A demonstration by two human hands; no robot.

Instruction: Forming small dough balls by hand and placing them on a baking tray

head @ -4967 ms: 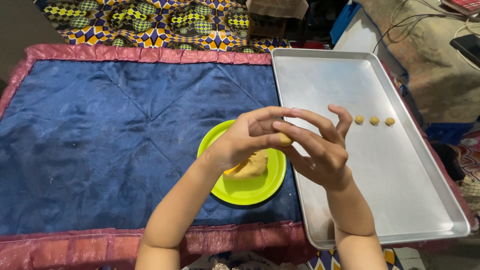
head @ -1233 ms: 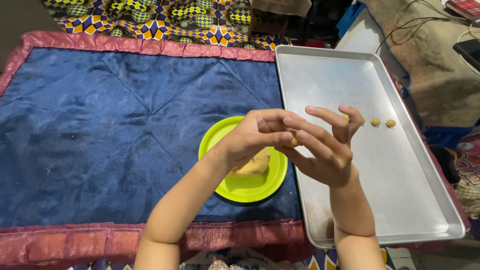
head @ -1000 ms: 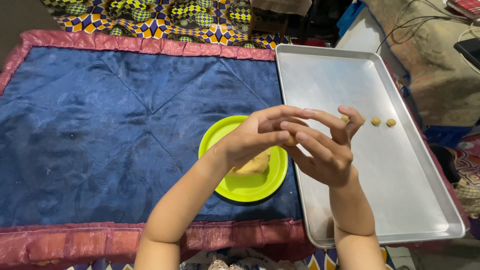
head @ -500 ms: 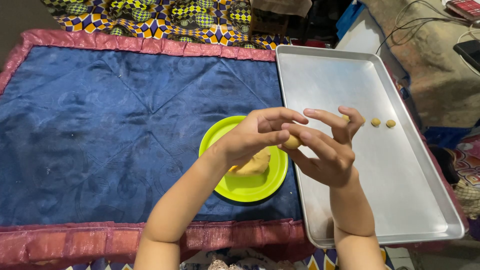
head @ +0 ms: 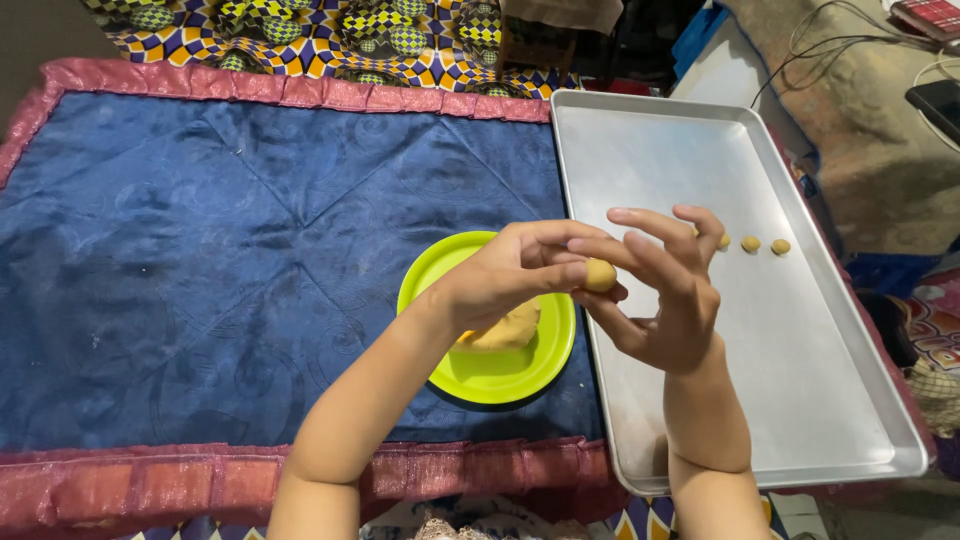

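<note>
A small yellow dough ball (head: 600,275) sits between my two hands, above the edge of the tray. My left hand (head: 510,270) presses it with thumb and fingertips, and my right hand (head: 660,290) cups it from the other side with fingers spread. Below my left wrist a lime-green plate (head: 500,375) holds a lump of yellow dough (head: 505,328). The silver baking tray (head: 700,420) lies to the right, with three small dough balls (head: 750,243) in a row, the leftmost partly hidden by my fingers.
A blue quilted cloth (head: 200,260) with a pink border covers the surface under plate and tray. Patterned fabric (head: 300,30) lies beyond its far edge. Cables and a dark device (head: 935,100) lie on the floor at the far right.
My hands have kept rolling the dough between them; the fingers have shifted so the round ball now shows between the fingertips. Plate and tray have stayed put.
</note>
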